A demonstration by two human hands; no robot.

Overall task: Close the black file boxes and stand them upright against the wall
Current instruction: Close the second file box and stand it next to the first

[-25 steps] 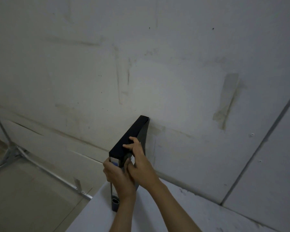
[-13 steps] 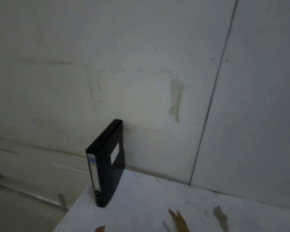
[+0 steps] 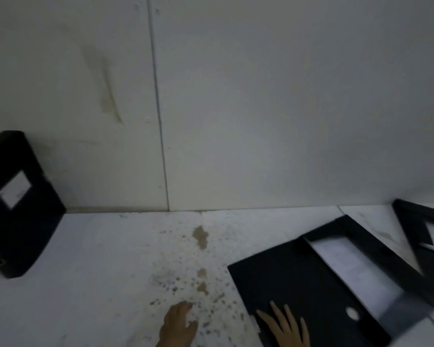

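Observation:
A closed black file box (image 3: 20, 209) stands upright at the far left, its back edge against the wall (image 3: 261, 108), a white label on its side. An open black file box (image 3: 318, 279) lies flat on the white table (image 3: 98, 271) at the lower right, with white paper inside it. My right hand (image 3: 285, 326) rests with spread fingers on its opened lid. My left hand (image 3: 178, 326) hovers over the table just left of that box, fingers loosely apart and holding nothing. A second open black box (image 3: 426, 234) lies at the far right edge, partly cut off.
Brown stains (image 3: 201, 236) speckle the middle of the table. A vertical seam (image 3: 158, 108) runs down the wall panels. The wall meets the table along its back edge.
Both hands have let go of the upright box, which stays against the wall. My view has swung right and down, bringing the open boxes in. My right hand now lies on the nearer one.

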